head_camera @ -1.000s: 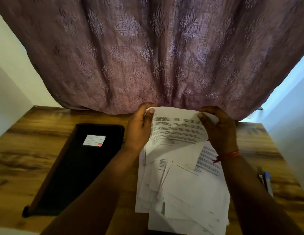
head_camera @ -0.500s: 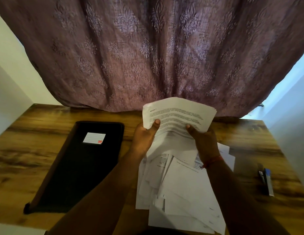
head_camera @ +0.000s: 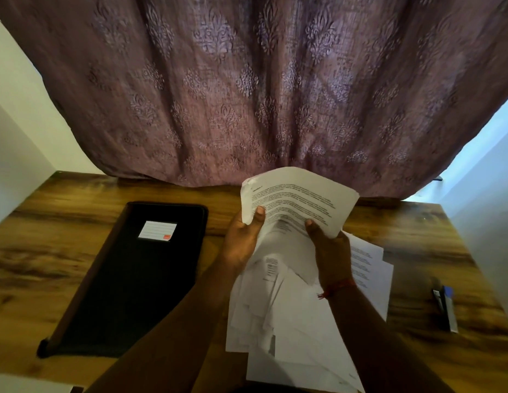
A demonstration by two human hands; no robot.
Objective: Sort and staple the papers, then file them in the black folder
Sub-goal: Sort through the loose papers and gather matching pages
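A loose pile of papers (head_camera: 292, 330) is spread over the near middle of the wooden bench (head_camera: 34, 251). Left of it lies the closed black folder (head_camera: 128, 293) with a white label (head_camera: 157, 230); at the right edge lies a stapler (head_camera: 445, 307). Above the pile, the left hand (head_camera: 241, 242) and right hand (head_camera: 329, 251) each grip a printed sheet (head_camera: 298, 199) by its lower edge, thumbs on top. A patterned curtain (head_camera: 247, 80) hangs behind.

One black folder (head_camera: 128, 282), left of frame, with one white label (head_camera: 157, 230). One printed sheet (head_camera: 298, 202) raised at centre. Loose papers (head_camera: 289, 321) beneath: too overlapped to count. Two hands. One stapler (head_camera: 445, 310), right edge. One curtain (head_camera: 261, 86), top.
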